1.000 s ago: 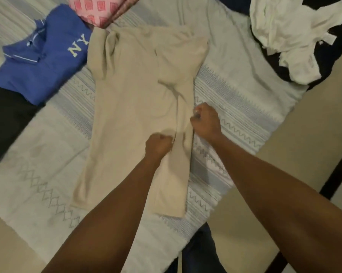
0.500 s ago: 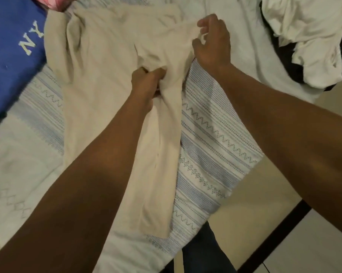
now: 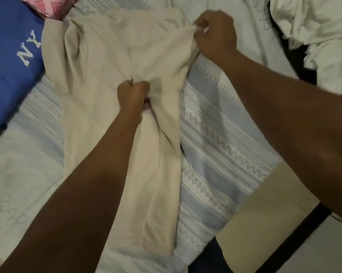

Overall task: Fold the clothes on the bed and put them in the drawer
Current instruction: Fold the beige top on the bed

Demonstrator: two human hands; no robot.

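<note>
A beige shirt (image 3: 99, 79) lies lengthwise on the bed's striped blue-and-white cover (image 3: 221, 154), its right side folded inward. My left hand (image 3: 133, 95) grips a bunch of the fabric near the shirt's middle. My right hand (image 3: 215, 36) pinches the shirt's upper right edge, by the sleeve, and holds it slightly lifted. A blue garment (image 3: 7, 62) with white "NY" letters lies to the left of the beige shirt.
A pink patterned cloth (image 3: 52, 5) sits at the top left. A heap of white clothes (image 3: 315, 36) over something dark lies at the upper right. The bed's corner ends at the lower right, where tan floor (image 3: 250, 229) with a dark strip shows.
Both hands slid up the shirt's folded right edge from its lower middle. The right hand now holds the sleeve end, the left grips the middle. The view moved closer.
</note>
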